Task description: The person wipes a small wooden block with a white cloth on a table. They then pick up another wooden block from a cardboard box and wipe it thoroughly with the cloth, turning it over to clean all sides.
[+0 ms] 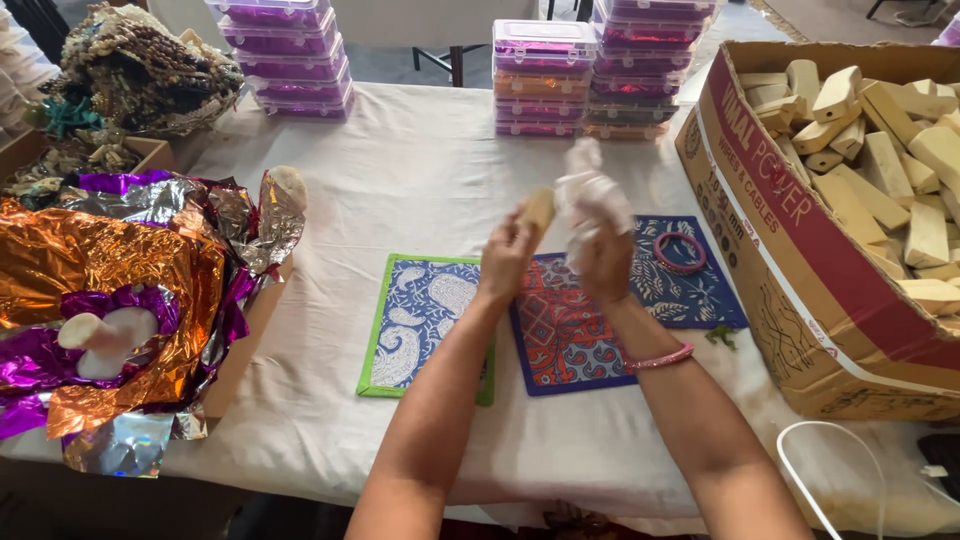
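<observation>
My left hand [508, 255] grips a small pale wooden block [538, 208], held upright above the table. My right hand [604, 262] clutches a crumpled white cloth [590, 195] right beside the block, touching it. A pink bangle sits on my right wrist [660, 358]. Beneath my hands lie three printed fabric squares: a blue paisley one with a green border [425, 315], a blue and red one [562, 335], and a blue leaf-patterned one [690, 285] with a pink ring [680, 252] on it.
A large cardboard box [800, 270] full of pale wooden blocks [890, 140] stands at right. Crumpled orange, purple and silver foil [120, 290] fills the left. Stacks of clear plastic cases [545, 75] line the far edge. A white cable [830, 470] loops at lower right.
</observation>
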